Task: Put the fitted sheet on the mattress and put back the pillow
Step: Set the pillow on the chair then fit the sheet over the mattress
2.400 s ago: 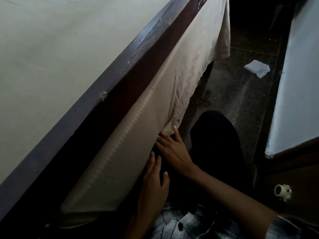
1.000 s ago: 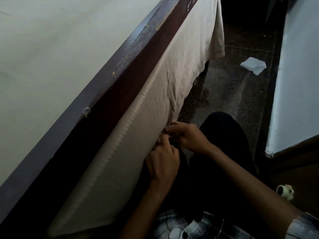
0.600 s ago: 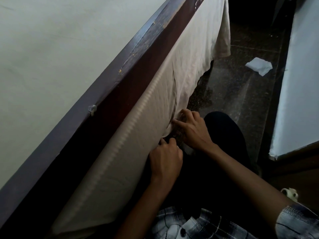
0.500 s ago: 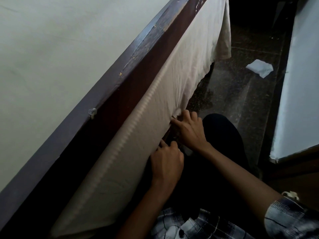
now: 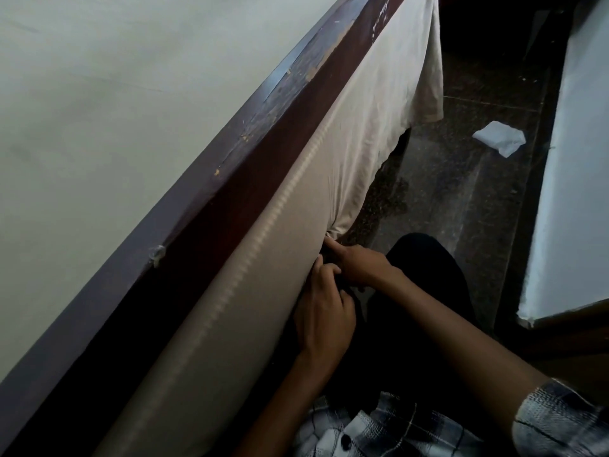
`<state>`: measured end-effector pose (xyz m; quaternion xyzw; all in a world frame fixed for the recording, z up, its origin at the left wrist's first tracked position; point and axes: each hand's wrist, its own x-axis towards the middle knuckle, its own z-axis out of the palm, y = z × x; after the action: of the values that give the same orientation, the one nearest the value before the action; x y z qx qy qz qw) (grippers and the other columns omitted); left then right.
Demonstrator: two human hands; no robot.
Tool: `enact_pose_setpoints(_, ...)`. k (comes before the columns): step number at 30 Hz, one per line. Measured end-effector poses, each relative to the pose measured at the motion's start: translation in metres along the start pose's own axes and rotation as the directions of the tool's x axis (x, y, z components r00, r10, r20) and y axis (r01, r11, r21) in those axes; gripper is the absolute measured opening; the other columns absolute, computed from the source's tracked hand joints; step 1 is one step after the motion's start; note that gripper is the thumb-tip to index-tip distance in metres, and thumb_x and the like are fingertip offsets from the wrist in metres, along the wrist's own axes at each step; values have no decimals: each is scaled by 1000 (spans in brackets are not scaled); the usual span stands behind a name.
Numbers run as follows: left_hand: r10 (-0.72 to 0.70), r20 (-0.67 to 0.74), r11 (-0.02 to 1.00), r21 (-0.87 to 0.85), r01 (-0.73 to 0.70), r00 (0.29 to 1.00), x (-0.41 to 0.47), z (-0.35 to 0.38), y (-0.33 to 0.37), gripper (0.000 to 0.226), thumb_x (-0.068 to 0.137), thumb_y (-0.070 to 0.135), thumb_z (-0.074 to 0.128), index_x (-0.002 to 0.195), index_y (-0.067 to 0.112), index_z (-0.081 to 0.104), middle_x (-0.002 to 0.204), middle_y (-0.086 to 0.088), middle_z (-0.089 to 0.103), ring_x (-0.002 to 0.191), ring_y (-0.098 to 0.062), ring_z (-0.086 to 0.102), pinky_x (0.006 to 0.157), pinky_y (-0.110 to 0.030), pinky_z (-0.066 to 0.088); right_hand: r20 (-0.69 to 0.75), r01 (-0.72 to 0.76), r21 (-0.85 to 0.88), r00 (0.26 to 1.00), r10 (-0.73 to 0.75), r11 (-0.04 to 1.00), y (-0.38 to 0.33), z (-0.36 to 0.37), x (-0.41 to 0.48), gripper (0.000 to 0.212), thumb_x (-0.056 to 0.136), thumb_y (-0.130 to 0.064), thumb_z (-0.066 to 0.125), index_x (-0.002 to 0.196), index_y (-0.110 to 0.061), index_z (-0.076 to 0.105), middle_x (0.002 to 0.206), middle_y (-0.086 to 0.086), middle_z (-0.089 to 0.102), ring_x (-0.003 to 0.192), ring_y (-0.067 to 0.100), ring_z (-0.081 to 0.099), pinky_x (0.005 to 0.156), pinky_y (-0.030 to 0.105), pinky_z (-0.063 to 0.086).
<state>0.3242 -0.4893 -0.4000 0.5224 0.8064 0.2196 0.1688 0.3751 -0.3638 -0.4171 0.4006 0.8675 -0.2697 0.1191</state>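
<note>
1. Fitted sheet (image 5: 329,179), beige, lies stretched down the long side of the mattress (image 5: 211,351), just below a dark wooden bed rail (image 5: 263,153). Its far corner (image 5: 425,94) hangs loose above the floor (image 5: 461,199).
2. Compared with half a second ago, the right hand (image 5: 359,265) sits closer to the left hand (image 5: 324,311) and now touches it. Its index finger lies straight with the tip on the gathered hem, where several fingers were spread over the hem before.
3. The left hand's fingers curl in against the sheet's lower edge, and the right hand's other fingers curl too. We cannot tell whether either hand has cloth inside its grip. Some two seconds ago both lay flat with straight fingers.
4. The cloth beside the left hand looks smooth. Creases fan from the right index finger toward the far corner.
5. Just behind the hands we see a knee in dark trousers (image 5: 425,275), and a plaid shirt (image 5: 379,433) at the bottom. A white scrap (image 5: 499,138) lies on the floor as before.
6. The rail bounds the sheet above, with a pale surface (image 5: 99,94) beyond it. A pale panel (image 5: 576,159) stands at the right. Between bed and panel runs a strip of floor, and the knee fills its near end.
</note>
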Motion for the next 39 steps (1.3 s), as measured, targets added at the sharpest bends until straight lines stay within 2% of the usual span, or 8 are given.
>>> enact_pose_setpoints(4, 69, -84, 989, 137, -57, 994, 9, 14, 9, 54, 67, 15, 74, 115, 14, 49, 132, -18, 55, 113, -29, 60, 77, -38, 55, 160, 142, 71, 975, -152, 987, 11, -20, 2, 74, 94, -13, 44, 150, -38, 3, 144, 16, 43, 116, 31, 55, 88, 29, 45)
enact_pose_setpoints(8, -40, 13, 976, 215, 36, 999, 29, -11, 17, 34, 85, 27, 56, 117, 20, 46, 96, -3, 69, 79, -18, 67, 55, -28, 41, 120, 272, 126, 950, -287, 954, 20, -42, 9, 55, 92, -10, 46, 143, -28, 38, 131, 8, 56, 115, 27, 55, 91, 25, 40)
enact_pose_setpoints(13, -34, 99, 941, 337, -1, 994, 36, -8, 26, 47, 82, 36, 60, 122, 17, 45, 126, -9, 55, 104, -17, 61, 71, -30, 48, 4, 348, 196, 935, -356, 917, 37, -24, 15, 52, 86, -7, 55, 136, -22, 49, 111, 19, 59, 103, 30, 57, 89, 34, 44)
enact_pose_setpoints(17, -101, 254, 930, 368, 1, 962, 44, 3, 49, 54, 93, 36, 46, 137, 16, 21, 153, -26, 8, 143, -34, 11, 94, -37, 44, -174, 414, 304, 910, -377, 858, 44, -9, 13, 43, 86, -11, 58, 127, -22, 59, 103, 6, 65, 98, 18, 59, 85, 29, 46)
enact_pose_setpoints(21, -103, 157, 921, 388, 34, 982, 51, 10, 52, 43, 92, 36, 47, 130, 20, 34, 146, -30, 27, 133, -38, 33, 82, -35, 49, -454, 364, 637, 890, -51, 680, 61, -10, 2, 42, 75, 7, 49, 108, -8, 70, 98, -3, 66, 92, 6, 61, 83, 22, 46)
enact_pose_setpoints(26, -148, 186, 876, 480, 42, 971, 52, 19, 61, 32, 90, 37, 50, 118, 21, 47, 141, -38, 30, 129, -46, 36, 74, -33, 51, -493, 307, 434, 868, -62, 847, 72, -17, 18, 57, 70, -5, 34, 117, -10, 66, 103, 4, 56, 96, 19, 56, 77, 22, 39)
enact_pose_setpoints(30, -91, 172, 884, 467, 0, 981, 58, 4, 46, 21, 81, 39, 61, 92, 21, 58, 103, -20, 64, 81, -29, 65, 48, -26, 34, -494, 282, 342, 865, -84, 896, 73, -16, 27, 55, 77, -11, 37, 127, -21, 59, 107, -1, 46, 95, 18, 55, 70, 35, 49)
enact_pose_setpoints(39, -73, 207, 880, 473, -34, 976, 41, 11, 30, 34, 51, 39, 86, 69, 22, 63, 120, -27, 60, 106, -33, 64, 37, -24, 46, -271, 17, -96, 962, -43, 995, 53, -30, 40, 68, 90, -18, 40, 146, -45, 13, 110, 11, 61, 92, 33, 62, 61, 33, 37)
